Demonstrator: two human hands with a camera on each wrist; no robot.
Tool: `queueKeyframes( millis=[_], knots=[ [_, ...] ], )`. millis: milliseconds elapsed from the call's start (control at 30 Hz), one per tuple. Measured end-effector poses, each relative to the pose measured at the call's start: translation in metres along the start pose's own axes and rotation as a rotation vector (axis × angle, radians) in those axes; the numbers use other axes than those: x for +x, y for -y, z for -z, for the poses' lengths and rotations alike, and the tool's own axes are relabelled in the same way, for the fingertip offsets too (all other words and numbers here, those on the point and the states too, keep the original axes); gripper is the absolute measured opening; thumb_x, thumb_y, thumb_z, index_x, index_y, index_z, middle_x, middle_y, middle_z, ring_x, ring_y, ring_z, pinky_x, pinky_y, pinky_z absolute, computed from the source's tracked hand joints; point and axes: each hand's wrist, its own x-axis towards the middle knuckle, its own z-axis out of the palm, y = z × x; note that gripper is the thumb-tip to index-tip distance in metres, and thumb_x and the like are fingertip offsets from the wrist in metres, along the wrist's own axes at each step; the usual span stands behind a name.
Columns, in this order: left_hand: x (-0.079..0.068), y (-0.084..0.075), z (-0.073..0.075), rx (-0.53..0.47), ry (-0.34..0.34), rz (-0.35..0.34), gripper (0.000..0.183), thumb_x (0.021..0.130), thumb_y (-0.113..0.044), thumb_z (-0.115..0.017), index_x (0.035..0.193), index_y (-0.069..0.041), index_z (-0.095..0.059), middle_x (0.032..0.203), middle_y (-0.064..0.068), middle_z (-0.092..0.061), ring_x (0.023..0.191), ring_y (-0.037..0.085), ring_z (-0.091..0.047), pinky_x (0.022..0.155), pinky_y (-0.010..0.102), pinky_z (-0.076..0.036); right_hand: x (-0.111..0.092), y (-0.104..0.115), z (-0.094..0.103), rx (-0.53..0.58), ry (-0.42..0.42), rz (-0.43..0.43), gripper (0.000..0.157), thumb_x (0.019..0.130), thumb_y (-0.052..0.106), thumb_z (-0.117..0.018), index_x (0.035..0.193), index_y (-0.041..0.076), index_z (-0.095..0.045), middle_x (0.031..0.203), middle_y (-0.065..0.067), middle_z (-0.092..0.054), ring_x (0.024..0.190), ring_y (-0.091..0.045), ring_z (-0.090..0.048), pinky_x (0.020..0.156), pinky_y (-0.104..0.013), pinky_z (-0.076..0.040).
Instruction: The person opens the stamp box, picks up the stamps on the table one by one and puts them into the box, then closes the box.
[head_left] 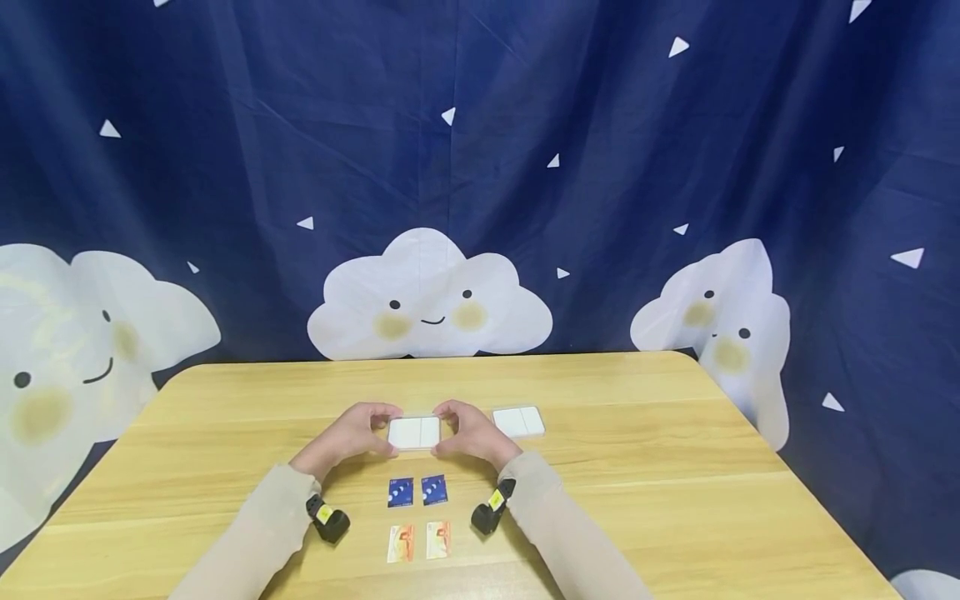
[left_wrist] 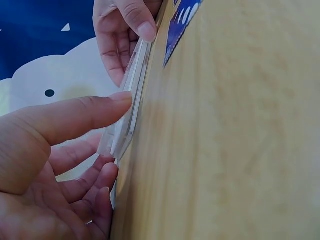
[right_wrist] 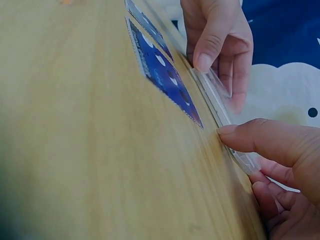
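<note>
A flat, clear plastic case (head_left: 405,432) with a white inside, crossed by a thin line, sits between the two hands. My left hand (head_left: 358,433) pinches its left end, thumb (left_wrist: 100,114) at the near edge and fingers behind. At the right end my right hand (head_left: 474,433) grips it the same way, with its thumb (right_wrist: 265,140) on the near edge. The case lies on or just over the table; which one I cannot tell. Closer to me are two blue stamps (head_left: 401,492) with a row of pale moon shapes and perforated edges.
Two orange-and-white stamps (head_left: 401,543) lie side by side nearer the front of the wooden table (head_left: 675,500). Another white-filled clear case (head_left: 518,422) rests just right of my right hand. A dark blue curtain (head_left: 600,100) with clouds hangs behind the table's far edge.
</note>
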Motion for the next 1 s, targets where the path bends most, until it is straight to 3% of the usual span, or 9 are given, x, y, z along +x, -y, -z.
queueKeyframes(
  millis=[1000],
  knots=[
    [0.0003,0.0074,0.0043,-0.079,0.017,-0.057,0.061,0.063,-0.006,-0.084,0.120,-0.002,-0.063,0.120,0.015,-0.060,0.113,0.032,-0.051,0.101,0.057,-0.032,0.0011,-0.0005,0.0000,-0.014,-0.001,-0.034,0.059,0.064,0.006,-0.082,0.117,0.010,-0.057,0.108,-0.002,-0.057,0.103,-0.021,-0.050,0.096,-0.042,-0.041]
  ],
)
